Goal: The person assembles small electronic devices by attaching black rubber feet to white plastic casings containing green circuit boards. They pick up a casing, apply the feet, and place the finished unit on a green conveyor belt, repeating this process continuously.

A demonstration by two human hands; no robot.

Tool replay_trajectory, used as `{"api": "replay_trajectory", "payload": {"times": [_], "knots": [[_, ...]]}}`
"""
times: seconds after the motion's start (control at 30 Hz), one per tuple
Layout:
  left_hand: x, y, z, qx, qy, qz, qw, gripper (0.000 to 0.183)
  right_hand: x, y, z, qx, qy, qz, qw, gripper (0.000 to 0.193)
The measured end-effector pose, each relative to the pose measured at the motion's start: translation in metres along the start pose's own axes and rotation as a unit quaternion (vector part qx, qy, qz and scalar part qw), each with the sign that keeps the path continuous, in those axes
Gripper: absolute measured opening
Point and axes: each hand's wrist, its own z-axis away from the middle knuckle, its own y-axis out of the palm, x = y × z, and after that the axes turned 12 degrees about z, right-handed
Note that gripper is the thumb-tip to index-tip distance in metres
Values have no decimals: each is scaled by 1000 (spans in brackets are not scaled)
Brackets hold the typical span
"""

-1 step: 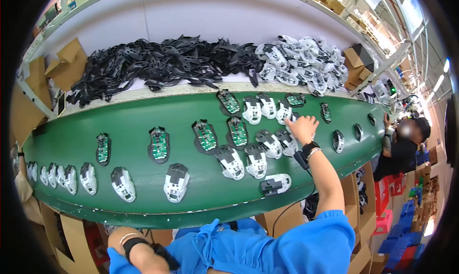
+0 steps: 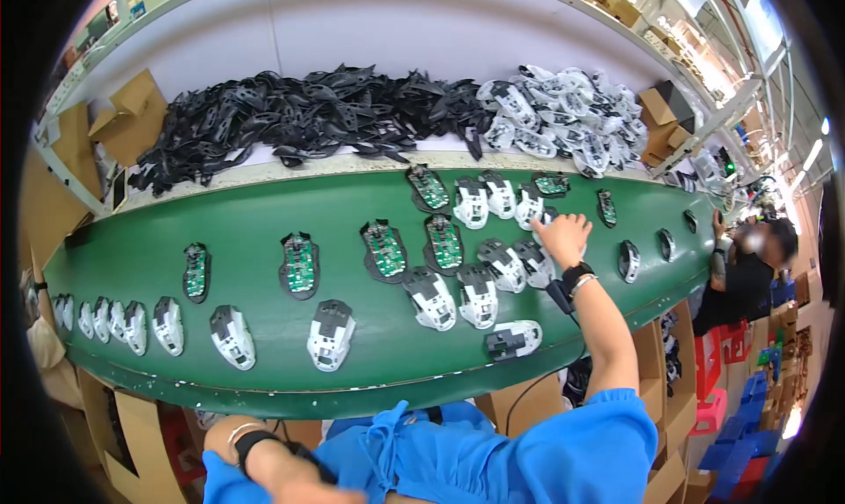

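Observation:
My right hand (image 2: 566, 237) reaches over the green conveyor belt (image 2: 238, 231), thumb and fingers around a grey-and-white computer mouse shell (image 2: 549, 214) mostly hidden beneath the palm. Beside it, similar shells (image 2: 472, 203) stand in a row, with more shells (image 2: 502, 264) just nearer. One shell (image 2: 513, 339) lies sideways by the front edge. Green circuit boards on black bases (image 2: 383, 250) lie left of these. My left hand (image 2: 308, 488) is at the lower edge before my body, blurred and partly cut off; its fingers cannot be made out clearly.
Behind the belt are a heap of black plastic parts (image 2: 290, 112) and a pile of white shells (image 2: 563, 112). Cardboard boxes (image 2: 132, 121) stand at the back left. A co-worker (image 2: 744, 271) is at the belt's right end. A cable (image 2: 528, 385) hangs near my right arm.
My left hand has swung right along the lower edge, and more of it shows. My right hand stays at the same shell. The whole view has shifted slightly.

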Motion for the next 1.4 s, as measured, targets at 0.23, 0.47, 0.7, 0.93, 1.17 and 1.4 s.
{"api": "replay_trajectory", "payload": {"times": [0.23,0.47,0.7,0.93,1.17,1.4], "knots": [[93,52,42,-24,-438,14,899,24,-30,3,33,-135,-112,-126,976,56],[181,169,63,63,-532,-89,840,69,-53,-7,13,-150,-24,-259,954,54],[211,238,76,219,-535,-201,791,83,-73,56,3,-56,74,-354,930,73],[185,181,79,24,-573,-6,820,68,-89,52,21,-71,29,-356,931,79],[173,90,103,9,-622,-71,780,62,-46,-15,91,-123,-130,-492,852,75],[182,60,110,290,-642,69,706,64,-34,-29,104,-105,-160,-428,883,96]]}}
